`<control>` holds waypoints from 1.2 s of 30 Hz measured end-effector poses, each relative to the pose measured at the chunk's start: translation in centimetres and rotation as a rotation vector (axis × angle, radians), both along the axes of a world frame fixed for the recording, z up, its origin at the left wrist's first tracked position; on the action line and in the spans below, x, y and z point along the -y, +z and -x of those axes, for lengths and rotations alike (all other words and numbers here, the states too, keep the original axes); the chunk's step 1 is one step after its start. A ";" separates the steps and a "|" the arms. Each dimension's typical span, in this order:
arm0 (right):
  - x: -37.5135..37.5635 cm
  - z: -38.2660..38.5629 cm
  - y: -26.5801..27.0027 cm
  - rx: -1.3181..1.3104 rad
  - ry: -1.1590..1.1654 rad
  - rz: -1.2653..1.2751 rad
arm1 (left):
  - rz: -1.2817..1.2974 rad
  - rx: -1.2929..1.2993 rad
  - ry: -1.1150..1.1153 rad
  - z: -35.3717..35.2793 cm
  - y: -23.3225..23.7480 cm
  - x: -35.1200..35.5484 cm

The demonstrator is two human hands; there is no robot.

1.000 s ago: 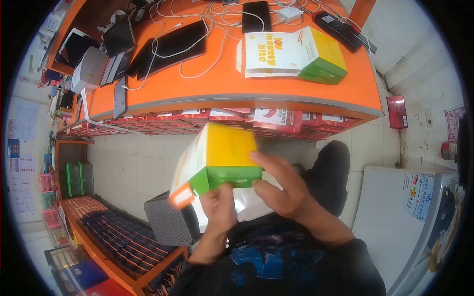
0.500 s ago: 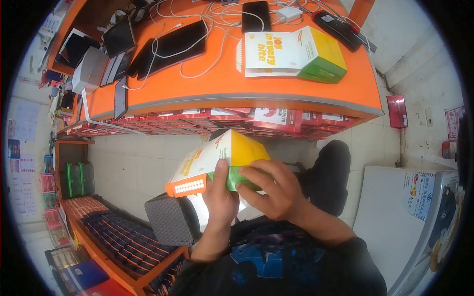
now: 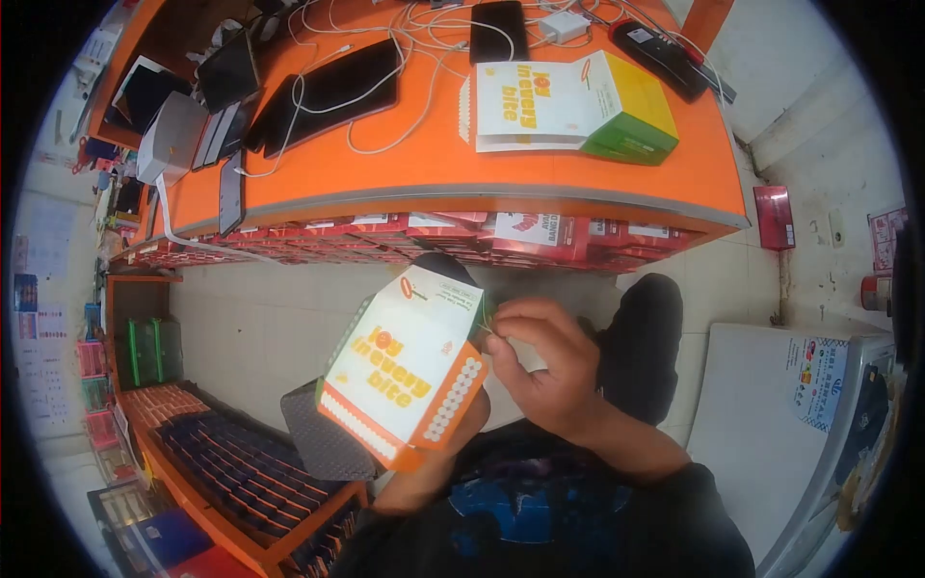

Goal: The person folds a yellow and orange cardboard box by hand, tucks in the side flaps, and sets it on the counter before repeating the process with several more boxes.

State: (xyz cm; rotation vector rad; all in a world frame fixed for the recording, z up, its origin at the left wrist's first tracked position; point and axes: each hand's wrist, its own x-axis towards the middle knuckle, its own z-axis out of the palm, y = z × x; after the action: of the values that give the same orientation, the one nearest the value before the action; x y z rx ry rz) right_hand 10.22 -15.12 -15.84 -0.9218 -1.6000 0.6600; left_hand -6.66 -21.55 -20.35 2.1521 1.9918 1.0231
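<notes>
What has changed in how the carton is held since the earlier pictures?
The carton has turned: its white printed face is now up, the yellow panel is out of view, and the orange end has swung towards the person. The left hand, its thumb earlier in front, is mostly hidden behind it; the right hand is at its green edge. The counter looks unchanged.

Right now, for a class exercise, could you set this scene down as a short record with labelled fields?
Left hand: behind and beneath the held carton, largely hidden by it
Right hand: thumb and fingers at the carton's green edge
Held carton: white face tilted up, printed "Joy in every bite", orange edging
Surface: orange counter
On counter: second carton, lying down; dark tablet; white adapter
Below counter top: rows of red packs
</notes>
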 end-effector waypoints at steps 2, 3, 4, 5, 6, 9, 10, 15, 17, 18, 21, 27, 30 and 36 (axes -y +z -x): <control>-0.1 -0.3 -0.1 -0.034 0.005 0.031 | 0.036 -1.069 -0.004 1.3 -1.0 1.3; -0.2 -0.5 -0.1 -0.012 0.018 0.005 | -0.052 -1.116 0.019 1.5 -0.6 1.4; -0.3 -0.6 -0.1 0.009 0.032 -0.021 | -0.051 -1.116 0.019 1.0 -0.9 1.1; -0.3 -0.5 -0.1 0.008 0.032 -0.021 | -0.004 -0.288 0.009 0.0 -1.4 0.4; -0.3 -0.5 0.0 0.024 0.027 -0.038 | 0.043 0.539 -0.001 -0.7 -1.6 -0.2; -0.3 -0.2 -0.1 0.060 0.002 -0.080 | 0.119 0.810 -0.011 -1.2 -0.5 -0.3; -0.3 -0.2 -0.2 0.081 -0.016 -0.103 | 0.129 0.857 -0.031 -1.3 -0.5 -0.3; -0.1 -0.3 0.1 0.124 0.006 -0.135 | 0.111 0.834 -0.017 -0.5 -2.5 0.3; -0.1 -0.4 0.1 0.152 0.017 -0.146 | 0.085 0.648 0.011 0.2 -3.1 0.6; 0.0 -0.4 0.0 0.167 0.007 -0.154 | 0.082 0.628 0.009 0.3 -2.9 0.6; 0.4 -0.3 -0.9 0.166 -0.021 -0.173 | 0.085 0.744 -0.020 -0.5 -1.9 0.6; 0.3 -0.7 -1.6 0.107 0.127 -0.101 | 0.123 1.037 -0.051 -2.2 -0.5 0.2; -0.2 -1.4 -1.2 0.023 0.180 0.027 | 0.194 1.272 0.144 -0.9 -0.6 0.7; -0.9 -2.7 -1.1 -0.261 0.422 0.492 | 0.227 1.222 -0.208 -1.0 2.0 0.0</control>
State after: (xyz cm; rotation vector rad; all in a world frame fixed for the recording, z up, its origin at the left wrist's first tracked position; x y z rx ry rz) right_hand 12.96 -14.22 -16.95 -0.8009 -1.4265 1.4564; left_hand -5.61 -21.50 -18.32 1.0511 1.1560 1.4408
